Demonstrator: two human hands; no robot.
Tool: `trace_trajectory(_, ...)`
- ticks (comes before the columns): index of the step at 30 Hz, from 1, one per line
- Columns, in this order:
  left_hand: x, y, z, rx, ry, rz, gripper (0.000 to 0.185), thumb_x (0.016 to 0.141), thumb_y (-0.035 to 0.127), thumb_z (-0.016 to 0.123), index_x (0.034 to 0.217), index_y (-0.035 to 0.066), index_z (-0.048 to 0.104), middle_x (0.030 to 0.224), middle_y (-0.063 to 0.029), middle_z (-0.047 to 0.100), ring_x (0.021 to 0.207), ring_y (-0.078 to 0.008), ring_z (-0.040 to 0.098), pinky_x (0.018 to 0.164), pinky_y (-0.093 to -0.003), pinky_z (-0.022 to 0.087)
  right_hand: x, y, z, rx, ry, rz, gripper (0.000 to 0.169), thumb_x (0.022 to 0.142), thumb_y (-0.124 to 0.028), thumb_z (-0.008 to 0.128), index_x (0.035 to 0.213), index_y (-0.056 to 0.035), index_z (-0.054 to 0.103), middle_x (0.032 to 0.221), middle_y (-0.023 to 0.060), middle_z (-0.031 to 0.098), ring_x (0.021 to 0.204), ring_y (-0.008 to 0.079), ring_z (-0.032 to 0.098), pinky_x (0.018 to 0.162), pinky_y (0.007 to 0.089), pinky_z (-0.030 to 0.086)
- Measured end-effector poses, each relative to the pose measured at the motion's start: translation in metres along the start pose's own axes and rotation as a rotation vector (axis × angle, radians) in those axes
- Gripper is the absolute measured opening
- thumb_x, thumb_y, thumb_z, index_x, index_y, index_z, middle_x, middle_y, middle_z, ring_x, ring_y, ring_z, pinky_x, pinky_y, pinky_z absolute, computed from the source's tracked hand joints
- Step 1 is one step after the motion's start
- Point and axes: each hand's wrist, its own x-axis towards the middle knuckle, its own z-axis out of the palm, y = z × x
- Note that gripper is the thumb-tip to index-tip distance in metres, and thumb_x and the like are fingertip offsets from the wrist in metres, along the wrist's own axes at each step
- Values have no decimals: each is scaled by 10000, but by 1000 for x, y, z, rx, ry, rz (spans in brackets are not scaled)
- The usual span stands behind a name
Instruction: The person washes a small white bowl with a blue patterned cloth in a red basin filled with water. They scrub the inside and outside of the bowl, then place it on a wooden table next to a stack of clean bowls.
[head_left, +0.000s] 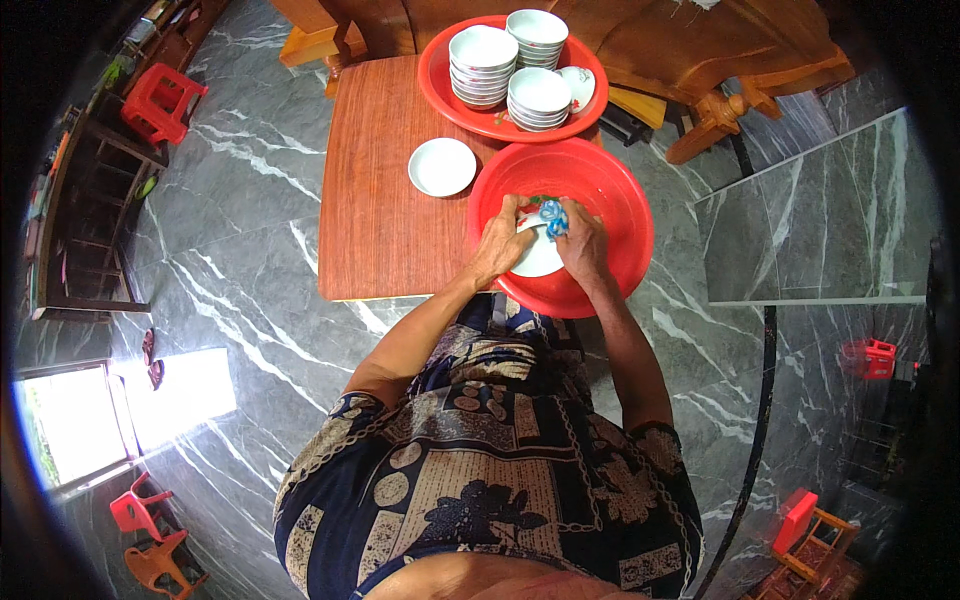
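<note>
Over a red plastic basin (619, 217), my left hand (501, 238) grips the left rim of a white bowl (538, 256) with red marks on it. My right hand (583, 238) holds a blue and white cloth (553, 216) against the bowl's far right side. Some green shows between my hands at the basin's middle. A single white bowl (442, 167) stands on the wooden table to the left of the basin. Beyond it, a red tray-like basin (435, 82) holds stacks of white bowls (484, 51) and a tilted patterned bowl (579, 88).
The brown wooden table (375, 187) lies under both basins, and the near basin overhangs its front right edge. Carved wooden furniture (660, 45) stands behind. A red plastic stool (161, 103) is at the far left, and a grey marble-patterned panel (817, 217) stands at the right.
</note>
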Motion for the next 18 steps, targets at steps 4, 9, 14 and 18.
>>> trace_trajectory(4,1,1,-1,-86,6,-60,516,751,128,536,1219,2,358,888,-248,585,842,-390,614,747,-435,478,-10,19,18,227,-36,234,407,734,-85,663,1114,-3,542,970,198,622,896,363,613,743,434,488)
trace_trajectory(9,1,-2,0,-186,139,2,496,768,95,497,1229,-19,355,888,-172,579,801,-256,588,704,-369,477,-24,25,31,606,-84,572,385,752,-109,684,1112,-12,586,908,146,671,828,212,663,724,337,508)
trace_trajectory(14,1,-3,-3,-212,176,60,476,774,64,471,1231,-18,361,965,-163,571,883,-223,566,775,-342,466,-36,23,41,942,-100,757,256,747,-77,686,996,-37,644,813,23,662,702,123,619,642,287,504)
trace_trajectory(18,5,-6,-2,-229,84,60,486,747,52,515,1208,-7,376,1004,-179,572,932,-253,576,813,-349,465,-41,22,43,1058,-29,829,226,754,-69,686,975,-44,649,814,4,650,700,99,600,641,270,496)
